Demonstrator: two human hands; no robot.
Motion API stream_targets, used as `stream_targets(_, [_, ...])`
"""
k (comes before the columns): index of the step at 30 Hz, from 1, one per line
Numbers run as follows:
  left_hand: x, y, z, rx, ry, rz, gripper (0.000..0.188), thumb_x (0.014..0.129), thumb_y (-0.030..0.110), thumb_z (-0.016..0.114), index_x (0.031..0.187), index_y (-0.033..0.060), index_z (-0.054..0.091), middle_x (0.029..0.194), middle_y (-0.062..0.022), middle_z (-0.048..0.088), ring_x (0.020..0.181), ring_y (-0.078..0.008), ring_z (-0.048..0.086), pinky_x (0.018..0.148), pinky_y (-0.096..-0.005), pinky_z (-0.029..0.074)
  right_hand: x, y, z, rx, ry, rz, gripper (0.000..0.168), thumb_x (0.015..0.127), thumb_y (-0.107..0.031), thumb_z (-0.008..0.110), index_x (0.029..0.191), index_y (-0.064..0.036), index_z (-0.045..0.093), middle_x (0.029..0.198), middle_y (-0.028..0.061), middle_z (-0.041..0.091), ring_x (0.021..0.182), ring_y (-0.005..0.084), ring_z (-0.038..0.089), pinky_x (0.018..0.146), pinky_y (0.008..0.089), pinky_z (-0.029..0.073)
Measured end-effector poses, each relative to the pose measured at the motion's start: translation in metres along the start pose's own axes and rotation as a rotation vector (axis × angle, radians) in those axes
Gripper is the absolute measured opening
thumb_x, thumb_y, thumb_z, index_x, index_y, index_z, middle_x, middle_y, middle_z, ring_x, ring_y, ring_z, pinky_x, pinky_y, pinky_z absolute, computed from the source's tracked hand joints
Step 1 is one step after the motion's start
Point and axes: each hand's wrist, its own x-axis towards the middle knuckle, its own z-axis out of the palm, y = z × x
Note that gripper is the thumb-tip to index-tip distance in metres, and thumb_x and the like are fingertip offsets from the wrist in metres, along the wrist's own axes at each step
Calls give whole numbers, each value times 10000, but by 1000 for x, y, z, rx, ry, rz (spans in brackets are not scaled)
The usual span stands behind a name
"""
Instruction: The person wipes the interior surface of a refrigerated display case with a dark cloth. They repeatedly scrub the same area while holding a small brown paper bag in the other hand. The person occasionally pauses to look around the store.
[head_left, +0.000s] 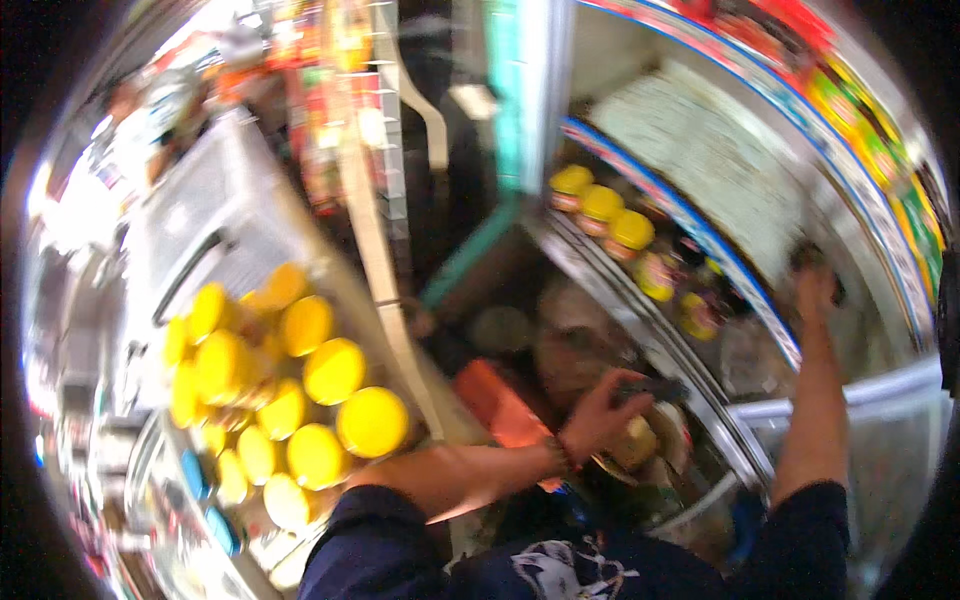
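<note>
My left hand (611, 416) is over a bowl-like container (679, 442) beside the metal shelf frame. A small dark object (656, 388) sits between its thumb and fingers, too blurred to name. Farther right, my right hand (817, 281) reaches onto a pale shelf board (690, 142). Something dark, perhaps a cloth (806, 253), shows at its fingers, pressed close to the shelf surface. On the level below stand several yellow-lidded jars (630, 229), with dark packs among them.
Many more yellow-lidded jars (304, 375) are grouped to the left by a white chest or counter (217, 195). An orange-red box (502, 401) lies below my left forearm. Colourful packets (855, 112) line the upper shelf. A metal rail (652, 337) edges the lower shelf.
</note>
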Motion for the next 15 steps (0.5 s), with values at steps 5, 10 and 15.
stream_targets(5, [-2,-1,0,2,3,7,396,777,303,607,1066,76,459,725,-31,504,609,-86,461,550,-256,401,25,34,68,-27,313,-196,185,793,-210,478,838,-77,598,806,82,580,729,209,552,612,337,450])
stream_targets(10, [2,-10,0,-57,-37,-4,386,785,321,590,1045,68,459,745,-38,520,626,-79,467,560,-250,396,25,29,40,-52,-208,-29,195,805,-207,466,819,-65,599,789,92,581,717,213,551,625,347,449])
stream_targets(15, [0,0,-1,21,11,117,364,790,311,584,1027,63,463,785,-39,536,647,-84,481,581,-251,402,19,34,28,-113,-316,-4,211,818,-204,453,800,-52,600,772,102,581,706,217,549,638,357,448])
